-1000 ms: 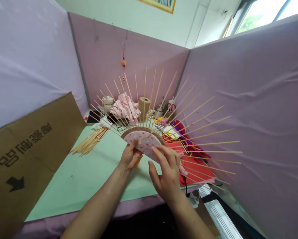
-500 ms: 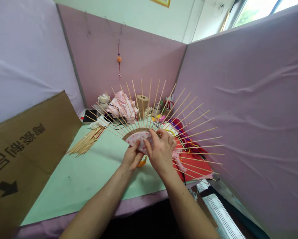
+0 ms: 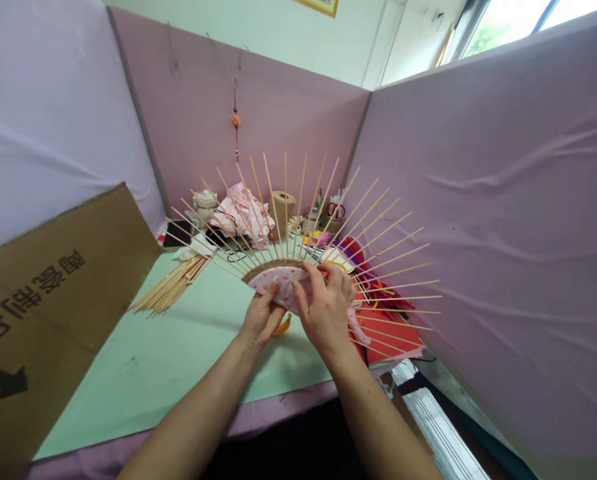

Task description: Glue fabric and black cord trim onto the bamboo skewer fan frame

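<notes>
A fan-shaped piece with thin wooden sticks spreading out from a brown woven band (image 3: 273,265) is held up over the table. Pink dotted cloth (image 3: 273,279) covers its middle, below the band. My left hand (image 3: 262,315) grips the lower left part of the cloth, thumb in front and fingers behind. On the right side, my right hand (image 3: 325,303) is closed on the cloth and band edge, its thumb on the cloth and its fingers bent at the band. Some fingertips are hidden behind the piece.
A stick bundle (image 3: 171,283) lies left on the green tabletop (image 3: 178,360), near a cardboard sheet (image 3: 63,307). Behind are crumpled pink cloth (image 3: 243,213), a twine spool (image 3: 282,207) and a lidded pot (image 3: 204,203). Red sheets (image 3: 391,333) and colourful strands lie right.
The fan-shaped piece has tilted slightly, its stick tips shifting. My right hand has moved a little rightward along the band. The camera view has shifted slightly.
</notes>
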### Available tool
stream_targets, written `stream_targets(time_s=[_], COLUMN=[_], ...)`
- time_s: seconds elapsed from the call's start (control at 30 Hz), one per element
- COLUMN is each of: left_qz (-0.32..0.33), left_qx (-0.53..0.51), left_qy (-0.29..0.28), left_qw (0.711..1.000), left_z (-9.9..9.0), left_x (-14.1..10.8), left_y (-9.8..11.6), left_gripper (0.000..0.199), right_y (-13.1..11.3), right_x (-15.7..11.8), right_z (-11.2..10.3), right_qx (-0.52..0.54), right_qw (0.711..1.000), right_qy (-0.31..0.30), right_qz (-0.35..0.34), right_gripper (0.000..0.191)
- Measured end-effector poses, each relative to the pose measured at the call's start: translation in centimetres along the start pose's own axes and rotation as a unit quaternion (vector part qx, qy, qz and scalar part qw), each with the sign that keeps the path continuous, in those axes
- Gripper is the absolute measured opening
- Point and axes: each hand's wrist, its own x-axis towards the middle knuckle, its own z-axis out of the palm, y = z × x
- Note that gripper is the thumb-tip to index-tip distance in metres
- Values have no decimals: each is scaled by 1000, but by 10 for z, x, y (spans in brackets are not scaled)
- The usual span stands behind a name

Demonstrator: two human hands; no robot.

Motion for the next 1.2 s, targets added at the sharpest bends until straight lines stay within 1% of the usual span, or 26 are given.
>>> stream_targets(time_s=[0.2, 0.33, 0.5, 0.6, 0.67, 0.73, 0.8, 0.83, 0.87, 0.93, 1.03, 1.2], left_qz=[1, 15, 36, 34, 30, 30, 28, 24, 19, 10, 9, 18], left_qx=[-7, 6, 16, 20, 21, 19, 18, 20, 22, 24, 13, 1], left_qy=[5, 11, -1, 3, 5, 5, 6, 6, 6, 8, 15, 10], left_qw=[1000, 1000, 999, 999, 999, 999, 999, 999, 1000, 1000, 1000, 1000], left_z=[0, 3, 8, 8, 8, 8, 8, 8, 8, 7, 7, 8], left_x=[0, -3, -7, -7, -7, -6, -6, -6, -6, -6, -6, -7], left_y=[-1, 0, 4, 5, 4, 4, 5, 5, 5, 6, 6, 5], left_gripper=[33, 31, 34, 34, 34, 32, 29, 27, 27, 26, 26, 31], right_y=[-1, -2, -7, -7, -4, 0, 2, 1, 0, -4, -11, -15], right_x=[2, 4, 6, 4, 2, 1, 0, 0, 0, 1, 3, 5], right_z=[-4, -6, -5, -3, -2, -2, -4, -5, -7, -8, -6, -3], right_qx=[6, 45, 94, 112, 143, 165, 145, 124, 101, 63, 30, 10], right_qw=[1000, 998, 995, 993, 989, 983, 983, 985, 989, 996, 999, 1000], right_qy=[-8, -19, -6, -4, 19, 73, 114, 117, 108, 65, 16, -8], right_qz=[10, 28, 46, 44, 32, 18, 4, -1, -6, -13, -8, 2], right_gripper=[40, 38, 32, 32, 35, 39, 41, 41, 40, 37, 37, 37])
